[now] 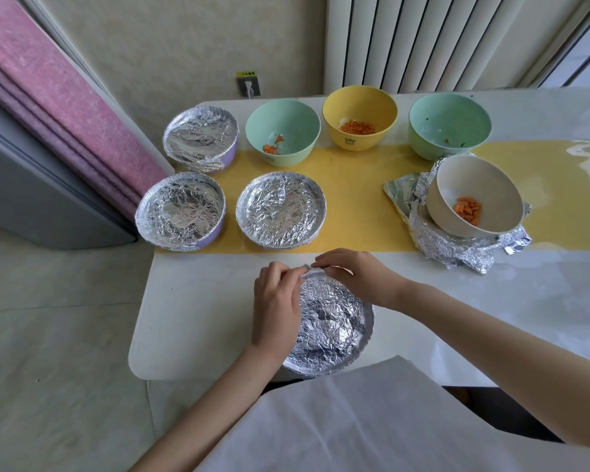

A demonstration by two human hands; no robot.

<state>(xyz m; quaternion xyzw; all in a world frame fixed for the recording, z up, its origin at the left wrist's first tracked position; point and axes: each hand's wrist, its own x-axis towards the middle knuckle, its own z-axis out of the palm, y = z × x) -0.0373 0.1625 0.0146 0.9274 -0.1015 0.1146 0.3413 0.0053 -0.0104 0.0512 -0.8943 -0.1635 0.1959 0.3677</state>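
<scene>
I see the foil-covered bowl (pixel 331 328) at the near edge of the table (pixel 191 318), its silver skin crinkled and dented. The left hand (pixel 276 301) and right hand (pixel 358 274) pinch the foil at its twelve o'clock rim (the yellow wall label (pixel 248 74) is unreadable).

The person's left hand (pixel 276 301) and right hand (pixel 358 277) are bare, both arms are bare too, and a plain white top (pixel 372 420) with soft creases shows at the bottom.
</scene>
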